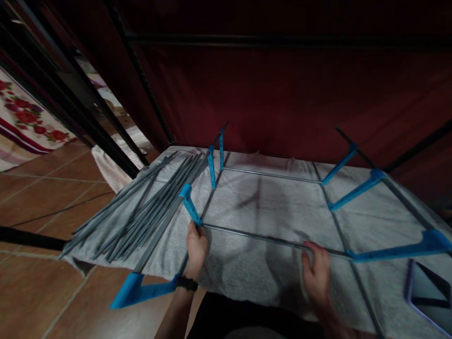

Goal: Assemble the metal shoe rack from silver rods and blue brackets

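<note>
A frame of grey metal rods and blue plastic brackets lies on a grey towel (275, 207). My left hand (195, 249) grips the near cross rod (261, 237) where it meets a blue bracket (190, 207) on the left side. My right hand (316, 275) rests on the same rod further right, fingers curled over it, close to another blue bracket (399, 250). A far cross rod (271, 174) joins two more blue brackets.
A bundle of loose grey rods (141, 209) lies on the towel's left part. A phone (429, 289) sits at the right edge. Dark red fabric (282, 94) hangs behind. Terracotta floor tiles (38, 197) and black bars (70, 99) are at left.
</note>
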Available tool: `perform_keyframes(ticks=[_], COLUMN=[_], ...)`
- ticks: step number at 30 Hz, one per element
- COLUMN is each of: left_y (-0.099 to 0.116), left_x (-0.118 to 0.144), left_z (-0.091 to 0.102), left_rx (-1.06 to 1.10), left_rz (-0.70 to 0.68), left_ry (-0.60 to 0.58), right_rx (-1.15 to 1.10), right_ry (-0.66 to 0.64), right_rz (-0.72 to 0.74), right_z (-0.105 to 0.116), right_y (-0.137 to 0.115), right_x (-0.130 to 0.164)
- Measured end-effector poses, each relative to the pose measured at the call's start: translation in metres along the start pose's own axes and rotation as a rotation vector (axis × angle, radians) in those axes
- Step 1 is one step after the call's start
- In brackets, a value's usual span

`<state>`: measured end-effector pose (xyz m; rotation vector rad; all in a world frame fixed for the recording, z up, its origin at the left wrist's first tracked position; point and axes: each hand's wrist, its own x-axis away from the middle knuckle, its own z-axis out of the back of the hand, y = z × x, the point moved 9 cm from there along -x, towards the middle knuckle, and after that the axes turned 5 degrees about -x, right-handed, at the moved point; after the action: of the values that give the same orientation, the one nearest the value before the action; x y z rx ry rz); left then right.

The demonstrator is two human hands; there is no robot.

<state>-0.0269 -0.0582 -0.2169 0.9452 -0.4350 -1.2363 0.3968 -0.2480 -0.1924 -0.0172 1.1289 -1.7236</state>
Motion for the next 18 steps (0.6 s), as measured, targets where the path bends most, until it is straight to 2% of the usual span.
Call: perform_keyframes(ticks=[3, 5, 7, 9, 11, 13, 18], left_y=[0.001, 0.004, 0.006, 0.007, 0.009, 0.012, 0.010], left_x=[0.002, 0.002, 0.002, 0.003, 0.003, 0.003, -0.001], left_z=[-0.003, -0.003, -0.002, 0.001, 0.003, 0.005, 0.005], left_rx=[-0.121, -0.182, -0.217, -0.230, -0.218, -0.191, -0.216], left_rz=[0.018, 0.011, -0.003, -0.010, -0.025, -0.052, -0.071], left_ry=[0.025, 0.034, 0.042, 0.052, 0.058, 0.062, 0.046], right_rx=[0.004, 0.059, 0.127, 0.192, 0.250, 0.290, 0.273], right_ry=[-0.280, -0.448, -0.618, -0.761, -0.853, -0.899, -0.954], right_rz=[0.177, 0.273, 0.342, 0.384, 0.396, 0.382, 0.308], right_z=[-0.079, -0.128, -0.170, -0.202, -0.221, -0.230, -0.230], right_y=[-0.078, -0.118, -0.144, -0.158, -0.163, -0.163, -0.159], right_x=[-0.015, -0.018, -0.014, -0.008, -0.005, -0.006, -0.009])
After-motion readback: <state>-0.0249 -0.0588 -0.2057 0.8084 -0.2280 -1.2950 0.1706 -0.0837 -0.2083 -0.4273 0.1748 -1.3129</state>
